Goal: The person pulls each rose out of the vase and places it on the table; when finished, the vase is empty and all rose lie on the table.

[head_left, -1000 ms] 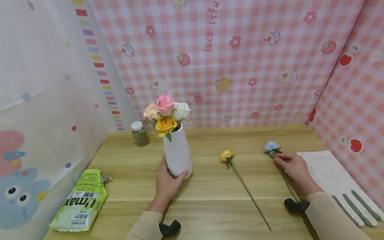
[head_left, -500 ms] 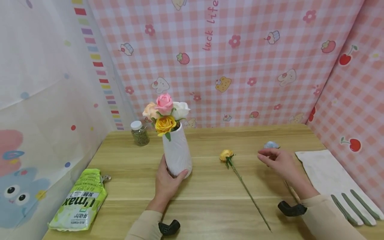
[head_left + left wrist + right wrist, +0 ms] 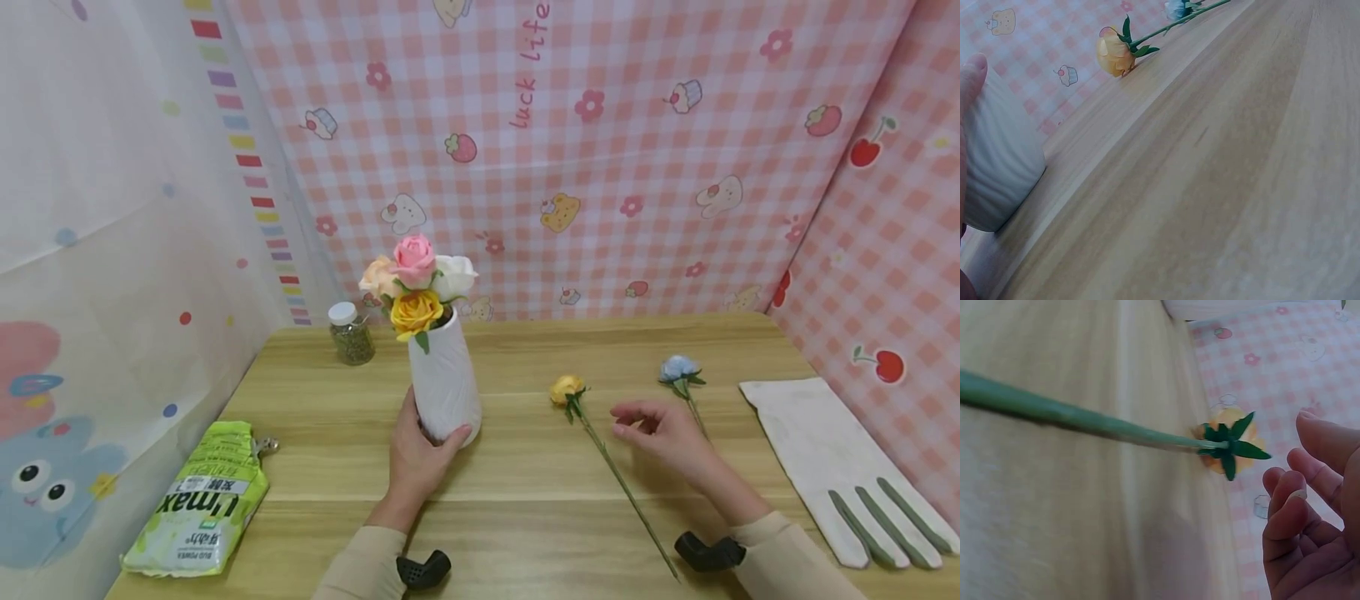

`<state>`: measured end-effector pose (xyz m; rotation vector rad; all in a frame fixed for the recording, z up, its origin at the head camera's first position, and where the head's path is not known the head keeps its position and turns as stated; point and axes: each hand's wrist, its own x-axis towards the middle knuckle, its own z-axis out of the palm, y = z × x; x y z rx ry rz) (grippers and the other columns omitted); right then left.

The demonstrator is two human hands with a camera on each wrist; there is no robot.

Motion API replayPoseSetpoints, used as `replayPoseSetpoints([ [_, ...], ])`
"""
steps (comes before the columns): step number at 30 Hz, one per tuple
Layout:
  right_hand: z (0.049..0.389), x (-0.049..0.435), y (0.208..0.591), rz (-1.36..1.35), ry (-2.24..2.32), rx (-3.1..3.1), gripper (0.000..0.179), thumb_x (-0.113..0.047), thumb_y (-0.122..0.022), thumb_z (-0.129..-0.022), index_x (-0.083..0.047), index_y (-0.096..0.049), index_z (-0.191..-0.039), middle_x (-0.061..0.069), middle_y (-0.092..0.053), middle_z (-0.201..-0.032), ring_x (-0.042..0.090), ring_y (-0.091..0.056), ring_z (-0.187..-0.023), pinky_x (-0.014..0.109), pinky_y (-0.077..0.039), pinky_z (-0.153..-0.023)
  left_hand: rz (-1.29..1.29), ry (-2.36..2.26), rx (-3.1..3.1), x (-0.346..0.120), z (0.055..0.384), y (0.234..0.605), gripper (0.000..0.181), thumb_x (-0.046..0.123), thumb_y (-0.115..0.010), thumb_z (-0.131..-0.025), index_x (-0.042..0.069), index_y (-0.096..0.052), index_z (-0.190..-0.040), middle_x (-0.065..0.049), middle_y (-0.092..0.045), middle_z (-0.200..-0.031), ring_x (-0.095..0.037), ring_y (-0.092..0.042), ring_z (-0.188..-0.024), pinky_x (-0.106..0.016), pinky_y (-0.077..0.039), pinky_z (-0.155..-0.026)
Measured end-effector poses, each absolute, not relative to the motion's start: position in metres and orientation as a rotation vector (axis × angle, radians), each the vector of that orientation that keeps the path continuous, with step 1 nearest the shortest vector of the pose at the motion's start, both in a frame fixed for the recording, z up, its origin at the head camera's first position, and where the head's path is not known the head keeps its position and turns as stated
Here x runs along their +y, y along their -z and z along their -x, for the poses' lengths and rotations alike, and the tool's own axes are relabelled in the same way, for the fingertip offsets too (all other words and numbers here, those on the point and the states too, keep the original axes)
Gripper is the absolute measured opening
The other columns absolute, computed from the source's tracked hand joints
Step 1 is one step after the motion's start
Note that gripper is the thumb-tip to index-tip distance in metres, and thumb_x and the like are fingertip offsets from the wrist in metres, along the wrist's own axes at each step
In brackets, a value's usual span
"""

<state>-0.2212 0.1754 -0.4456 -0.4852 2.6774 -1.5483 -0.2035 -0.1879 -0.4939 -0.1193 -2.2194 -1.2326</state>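
Note:
My left hand (image 3: 424, 458) grips the lower part of a white ribbed vase (image 3: 444, 379) that leans slightly left. Pink (image 3: 414, 260), peach, white and yellow roses stand in the vase. In the left wrist view the vase base (image 3: 1000, 181) meets the wood. My right hand (image 3: 663, 433) hovers with loosely bent fingers, holding nothing, just right of a long-stemmed yellow rose (image 3: 567, 390) lying on the table. Its green stem (image 3: 1085, 419) crosses the right wrist view, apart from the fingertips. Behind that hand lies a blue rose (image 3: 679, 368), its lower stem hidden by the hand and forearm.
A small lidded jar (image 3: 351, 335) of dried bits stands at the back left. At the front left lies a green and white bag (image 3: 198, 508) with a metal clip. White gloves (image 3: 832, 450) with green stripes rest at the right edge. Patterned cloth walls surround the wooden table.
My right hand has let go of the blue rose's stem and moved left and nearer, toward the lying yellow rose. The left hand and vase have stayed in place.

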Motion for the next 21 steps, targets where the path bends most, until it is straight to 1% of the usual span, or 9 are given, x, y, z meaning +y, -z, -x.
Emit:
replayPoseSetpoints([
  [5, 0.221, 0.174, 0.457, 0.43, 1.517, 2.662, 0.028, -0.019, -0.072, -0.087, -0.003, -0.07, -0.11, 0.005, -0.07, -0.093, 0.013, -0.057, -0.068, 0.025, -0.045, -0.052, 0.128, 1.242, -2.21, -0.188, 0.203, 0.495, 0.094, 0.045, -0.083, -0.071, 0.012, -0.037, -0.145, -0.009, -0.055, -0.128, -0.023, -0.055, -0.114, -0.045, -0.043, -0.093],
  [10, 0.222, 0.175, 0.467, 0.423, 1.552, 2.601, 0.031, -0.02, -0.072, -0.088, 0.0, -0.068, -0.111, 0.007, -0.069, -0.092, 0.011, -0.054, -0.062, 0.025, -0.044, -0.047, 0.121, 1.249, -2.212, -0.188, 0.203, 0.496, 0.093, 0.046, -0.083, -0.071, 0.013, -0.037, -0.145, -0.007, -0.055, -0.128, -0.022, -0.055, -0.113, -0.045, -0.044, -0.092],
  [14, 0.223, 0.177, 0.473, 0.468, 1.618, 2.54, 0.032, -0.016, -0.07, -0.088, 0.005, -0.067, -0.112, 0.011, -0.068, -0.09, 0.009, -0.051, -0.059, 0.025, -0.044, -0.046, 0.116, 1.24, -2.223, -0.188, 0.203, 0.496, 0.093, 0.047, -0.082, -0.071, 0.013, -0.037, -0.145, -0.008, -0.055, -0.127, -0.023, -0.055, -0.113, -0.046, -0.044, -0.092],
  [21, 0.223, 0.177, 0.479, 0.462, 1.66, 2.509, 0.031, -0.017, -0.071, -0.088, 0.003, -0.068, -0.11, 0.01, -0.068, -0.087, 0.008, -0.05, -0.059, 0.024, -0.043, -0.047, 0.118, 1.223, -2.225, -0.188, 0.205, 0.497, 0.093, 0.047, -0.082, -0.071, 0.013, -0.038, -0.144, -0.008, -0.056, -0.127, -0.023, -0.055, -0.113, -0.046, -0.044, -0.091],
])
